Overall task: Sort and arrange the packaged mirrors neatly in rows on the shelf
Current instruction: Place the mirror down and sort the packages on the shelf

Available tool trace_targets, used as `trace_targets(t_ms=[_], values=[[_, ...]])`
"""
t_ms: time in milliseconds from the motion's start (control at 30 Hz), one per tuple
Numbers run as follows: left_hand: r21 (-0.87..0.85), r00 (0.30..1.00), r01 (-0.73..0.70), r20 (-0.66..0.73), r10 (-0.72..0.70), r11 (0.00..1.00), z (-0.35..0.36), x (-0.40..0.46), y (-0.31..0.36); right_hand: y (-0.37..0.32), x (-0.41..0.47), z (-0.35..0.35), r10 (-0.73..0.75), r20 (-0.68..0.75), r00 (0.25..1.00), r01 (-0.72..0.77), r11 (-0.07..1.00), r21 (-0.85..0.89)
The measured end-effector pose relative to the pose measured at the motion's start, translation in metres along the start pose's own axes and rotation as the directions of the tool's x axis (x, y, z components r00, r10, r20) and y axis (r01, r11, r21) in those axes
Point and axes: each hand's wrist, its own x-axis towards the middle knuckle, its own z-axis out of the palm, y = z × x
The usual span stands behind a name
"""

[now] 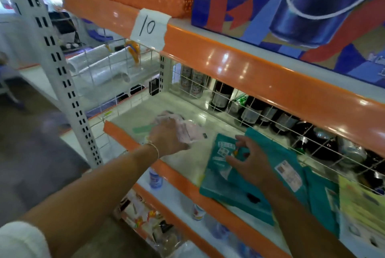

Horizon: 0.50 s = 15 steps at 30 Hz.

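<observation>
On the white shelf board with an orange front lip lie packaged mirrors. A pink packaged mirror lies at the left, and my left hand rests on it with fingers closed around its near edge. To the right a teal packaged mirror lies flat, hanging slightly over the lip. My right hand presses on it, fingers spread. More teal packages overlap behind and right of it. A yellow-green package lies at the far right. A thin green strip lies left of the pink one.
A wire grid backs the shelf, with dark bottles and cans behind it. The orange shelf edge above hangs low, with a paper tag "10". A white slotted upright stands left. Small bottles sit on the shelf below.
</observation>
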Motion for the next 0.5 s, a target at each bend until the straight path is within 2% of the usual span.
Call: trace_targets(t_ms=[167, 333, 500], values=[[0.032, 0.983, 0.184, -0.031, -0.183, 0.982, -0.007, 0.018, -0.023, -0.003, 0.001, 0.006, 0.054, -0.065, 0.996, -0.055, 0.998, -0.02], [0.142, 0.988, 0.153, -0.043, -0.148, 0.978, -0.004, 0.029, -0.029, -0.006, 0.001, 0.005, 0.1, -0.126, 0.987, -0.104, 0.994, -0.021], [0.373, 0.996, 0.078, -0.075, -0.054, 0.925, 0.003, 0.029, -0.029, -0.009, -0.002, 0.006, 0.114, -0.153, 0.982, -0.118, 0.993, -0.017]])
